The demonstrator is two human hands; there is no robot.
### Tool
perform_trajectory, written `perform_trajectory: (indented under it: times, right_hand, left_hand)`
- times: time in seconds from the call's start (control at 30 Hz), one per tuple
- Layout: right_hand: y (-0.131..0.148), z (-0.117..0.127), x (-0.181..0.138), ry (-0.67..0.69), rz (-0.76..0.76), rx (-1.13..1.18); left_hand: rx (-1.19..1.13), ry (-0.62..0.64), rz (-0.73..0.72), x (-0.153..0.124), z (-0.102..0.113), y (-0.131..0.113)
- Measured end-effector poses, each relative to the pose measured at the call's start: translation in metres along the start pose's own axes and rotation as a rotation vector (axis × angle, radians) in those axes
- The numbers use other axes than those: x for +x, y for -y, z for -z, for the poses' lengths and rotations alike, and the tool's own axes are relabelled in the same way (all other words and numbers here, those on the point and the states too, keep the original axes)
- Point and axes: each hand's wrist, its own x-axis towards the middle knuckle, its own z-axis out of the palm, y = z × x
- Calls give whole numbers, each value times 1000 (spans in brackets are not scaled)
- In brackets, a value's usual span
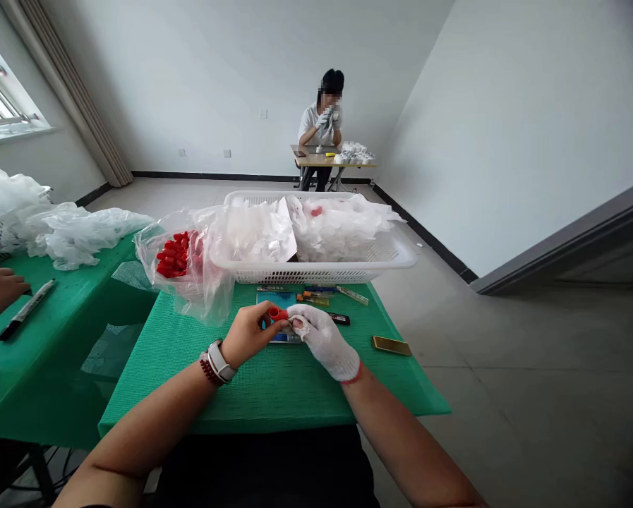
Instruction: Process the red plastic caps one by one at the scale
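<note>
Red cap (276,313): held above the middle of the green table (274,395), toward its far edge, between the two hands; long axis roughly left to right.
Left hand (247,331): bare, nearer; thumb and fingers clamped on the cap's left end.
Right hand (324,342): white glove, fingertips pinched together at the cap's right end; whether they grip the cap or a small pale piece cannot be told.
Far edge: white basket (316,271); far left corner: bag of red caps (176,257).
</note>
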Motion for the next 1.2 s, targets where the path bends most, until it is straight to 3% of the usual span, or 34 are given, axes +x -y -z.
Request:
perform_trajectory:
  times: [0.23,0.53,0.73,0.87,1.03,1.2]
  right_hand:
    - [5,-1,3,13,133,-90]
    - [-6,3,4,-104,42,-73]
    - [-5,-6,5,-121,90,-209]
    - [-4,-13,2,-206,114,-370]
    - [-7,-13,3,-243,153,-519]
    - [-10,-13,5,-265,142,-553]
  left_hand:
    - [-105,71,100,0,2,-2]
    - [-78,177,43,1,0,-9]
    - [-198,88,215,1,-4,-3]
    - [-356,21,347,4,-4,-1]
    - [-524,181,198,3,-2,-3]
    - [-366,93,115,1,-4,3]
